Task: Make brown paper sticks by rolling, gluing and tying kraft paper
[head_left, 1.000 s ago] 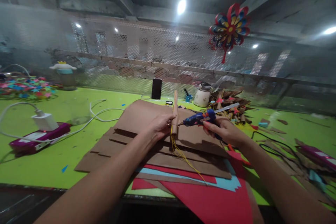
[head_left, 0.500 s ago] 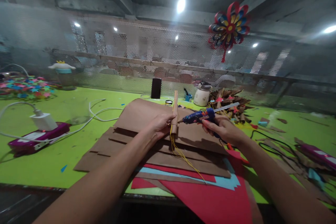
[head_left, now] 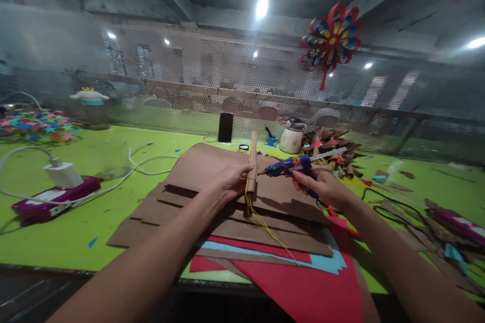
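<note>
My left hand (head_left: 235, 180) pinches a rolled brown paper tube (head_left: 252, 161), held tilted upright over the stacked brown paper sheets (head_left: 212, 161). Yellow strings (head_left: 261, 222) hang from the tube's lower end and trail over the sheets. In my right hand (head_left: 322, 184) is a blue patterned glue gun (head_left: 286, 167), with a pale glue stick (head_left: 328, 153) jutting from its back. The gun's nozzle points left and sits very close to the tube's side; I cannot tell whether it touches.
Red paper (head_left: 322, 282) and light blue sheets lie under the brown stack. A purple power strip (head_left: 64, 202) with a white charger stands left, another (head_left: 462, 222) right. Behind are a phone (head_left: 225, 127), a white jar (head_left: 291, 136) and a heap of brown paper pieces (head_left: 337, 149).
The glue gun has tilted slightly, its nozzle a little higher and slightly farther right of the tube. My left hand and the tube stay nearly still.
</note>
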Action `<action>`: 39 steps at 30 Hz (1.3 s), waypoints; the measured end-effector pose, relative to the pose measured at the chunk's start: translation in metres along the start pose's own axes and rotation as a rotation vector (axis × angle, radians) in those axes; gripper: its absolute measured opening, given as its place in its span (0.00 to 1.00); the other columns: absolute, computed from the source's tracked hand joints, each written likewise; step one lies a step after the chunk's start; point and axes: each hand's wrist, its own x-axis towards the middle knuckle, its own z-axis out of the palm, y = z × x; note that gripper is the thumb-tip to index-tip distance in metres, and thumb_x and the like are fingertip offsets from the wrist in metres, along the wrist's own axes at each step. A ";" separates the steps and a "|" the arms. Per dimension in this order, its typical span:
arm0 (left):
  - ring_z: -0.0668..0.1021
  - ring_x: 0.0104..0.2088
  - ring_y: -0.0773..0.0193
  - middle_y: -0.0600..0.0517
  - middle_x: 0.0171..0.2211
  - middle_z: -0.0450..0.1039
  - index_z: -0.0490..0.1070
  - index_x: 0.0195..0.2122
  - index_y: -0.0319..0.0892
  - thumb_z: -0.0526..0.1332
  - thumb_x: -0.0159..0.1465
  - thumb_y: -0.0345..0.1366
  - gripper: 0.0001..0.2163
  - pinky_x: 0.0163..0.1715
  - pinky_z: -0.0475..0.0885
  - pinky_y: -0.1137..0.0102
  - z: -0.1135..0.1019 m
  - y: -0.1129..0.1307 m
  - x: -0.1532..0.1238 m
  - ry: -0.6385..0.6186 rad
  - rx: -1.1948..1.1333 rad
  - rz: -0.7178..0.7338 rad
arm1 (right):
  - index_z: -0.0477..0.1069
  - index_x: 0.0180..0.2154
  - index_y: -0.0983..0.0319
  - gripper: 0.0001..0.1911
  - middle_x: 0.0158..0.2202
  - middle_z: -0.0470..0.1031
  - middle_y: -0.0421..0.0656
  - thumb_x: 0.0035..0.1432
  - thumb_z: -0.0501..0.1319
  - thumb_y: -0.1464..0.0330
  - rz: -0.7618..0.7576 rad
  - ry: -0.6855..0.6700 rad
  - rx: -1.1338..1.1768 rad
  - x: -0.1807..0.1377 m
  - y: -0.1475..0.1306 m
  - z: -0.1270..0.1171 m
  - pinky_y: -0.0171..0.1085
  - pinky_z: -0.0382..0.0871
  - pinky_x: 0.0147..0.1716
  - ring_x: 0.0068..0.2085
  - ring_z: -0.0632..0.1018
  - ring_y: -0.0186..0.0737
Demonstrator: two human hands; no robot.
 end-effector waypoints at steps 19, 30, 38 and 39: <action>0.72 0.21 0.68 0.46 0.25 0.71 0.70 0.34 0.32 0.57 0.58 0.28 0.05 0.23 0.68 0.73 -0.002 -0.001 0.002 -0.013 -0.004 0.004 | 0.68 0.27 0.65 0.20 0.23 0.68 0.42 0.58 0.52 0.55 -0.009 -0.003 -0.001 0.001 -0.004 0.002 0.32 0.62 0.23 0.23 0.68 0.31; 0.73 0.21 0.68 0.48 0.23 0.71 0.68 0.31 0.33 0.55 0.59 0.27 0.04 0.23 0.70 0.73 -0.004 0.000 0.005 0.016 -0.040 0.045 | 0.68 0.27 0.65 0.22 0.23 0.69 0.43 0.58 0.51 0.53 0.044 0.001 0.037 0.000 0.003 -0.008 0.32 0.62 0.23 0.22 0.68 0.32; 0.75 0.26 0.66 0.44 0.31 0.75 0.71 0.35 0.35 0.60 0.57 0.30 0.05 0.25 0.72 0.72 -0.008 -0.006 0.008 -0.062 0.010 0.138 | 0.69 0.42 0.66 0.19 0.37 0.73 0.49 0.55 0.55 0.59 0.044 0.400 -0.514 0.023 0.050 0.008 0.39 0.64 0.36 0.36 0.72 0.43; 0.75 0.27 0.66 0.44 0.31 0.75 0.71 0.35 0.35 0.60 0.57 0.30 0.06 0.25 0.72 0.73 -0.008 -0.006 0.007 -0.072 0.014 0.146 | 0.69 0.43 0.66 0.19 0.38 0.72 0.50 0.54 0.56 0.60 0.067 0.389 -0.548 0.026 0.054 0.012 0.39 0.64 0.37 0.38 0.72 0.44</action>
